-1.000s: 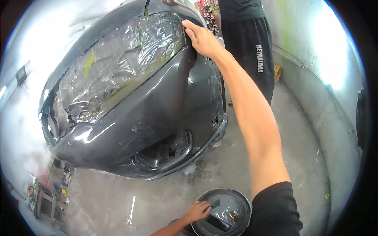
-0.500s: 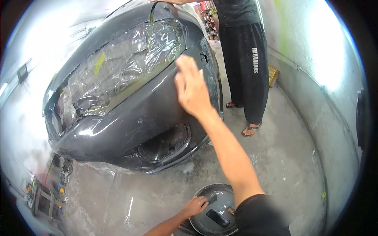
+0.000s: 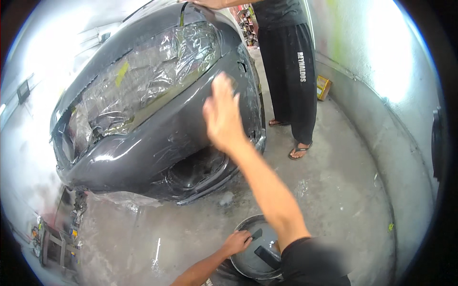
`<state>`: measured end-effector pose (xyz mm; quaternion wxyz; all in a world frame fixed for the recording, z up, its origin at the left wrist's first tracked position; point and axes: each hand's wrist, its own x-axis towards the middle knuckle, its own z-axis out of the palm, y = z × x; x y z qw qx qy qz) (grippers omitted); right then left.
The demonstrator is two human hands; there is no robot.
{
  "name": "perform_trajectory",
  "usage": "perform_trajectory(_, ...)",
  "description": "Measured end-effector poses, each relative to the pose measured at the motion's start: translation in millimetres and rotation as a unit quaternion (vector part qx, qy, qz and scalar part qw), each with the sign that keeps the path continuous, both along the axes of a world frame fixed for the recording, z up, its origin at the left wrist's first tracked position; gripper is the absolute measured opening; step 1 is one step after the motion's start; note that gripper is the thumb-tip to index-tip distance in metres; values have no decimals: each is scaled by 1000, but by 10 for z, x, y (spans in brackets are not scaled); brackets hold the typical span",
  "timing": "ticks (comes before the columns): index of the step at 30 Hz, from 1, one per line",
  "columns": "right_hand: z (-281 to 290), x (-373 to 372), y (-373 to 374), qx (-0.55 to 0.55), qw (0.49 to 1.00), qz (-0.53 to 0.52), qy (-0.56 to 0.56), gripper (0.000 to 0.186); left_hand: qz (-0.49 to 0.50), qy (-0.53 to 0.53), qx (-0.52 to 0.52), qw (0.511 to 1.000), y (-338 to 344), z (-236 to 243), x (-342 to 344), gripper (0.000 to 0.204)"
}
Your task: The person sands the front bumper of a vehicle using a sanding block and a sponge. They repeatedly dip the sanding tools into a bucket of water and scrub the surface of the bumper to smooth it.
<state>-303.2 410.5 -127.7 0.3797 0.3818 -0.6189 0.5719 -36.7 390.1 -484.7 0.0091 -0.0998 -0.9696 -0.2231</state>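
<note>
A dark grey bumper-like car panel (image 3: 143,148) curves across the middle left. Reaching up from the lower right, my right hand (image 3: 223,114) lies over it with fingers stretched out, slightly blurred; anything under the palm is hidden. My left hand (image 3: 237,241) comes in low, over the left rim of a round basin (image 3: 242,273) of greyish water. Its fingers are closed on a dark flat pad (image 3: 257,234), whose gripped end is hidden. A black block (image 3: 267,257) lies in the basin beside it; my right arm covers part of the basin.
Crinkled plastic film (image 3: 148,76) covers the opening above the panel. Across the car, a co-worker in black trousers (image 3: 288,71) stands with a hand (image 3: 205,4) on the car's top. A yellow box (image 3: 323,88) sits by the wall; a dark frame (image 3: 55,245) stands far left.
My right hand has slid slightly down and left over the panel. The left hand stays at the basin. The whole view has shifted a little.
</note>
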Motion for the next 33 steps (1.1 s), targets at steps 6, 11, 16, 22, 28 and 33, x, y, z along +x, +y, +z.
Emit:
perform_trajectory(6,155,-314,221,12,994,7,-107,62,-19,-83,-26,996,64,75,-138,28)
perform_trajectory(11,38,605,-141,47,998,-30,1,69,14,-8,-3,1000,-73,-130,11,23)
perform_trajectory(16,59,397,-47,89,994,-30,62,69,16,-56,-6,998,-7,107,-54,25)
perform_trajectory(22,89,787,-175,97,990,-88,43,75,20,-76,2,997,-59,-59,-23,27)
perform_trajectory(28,356,-174,177,3,992,-13,-126,60,40,-111,28,993,122,-70,-66,44)
perform_trajectory(33,-50,596,-11,59,998,19,19,50,43,-41,56,997,9,41,114,41)
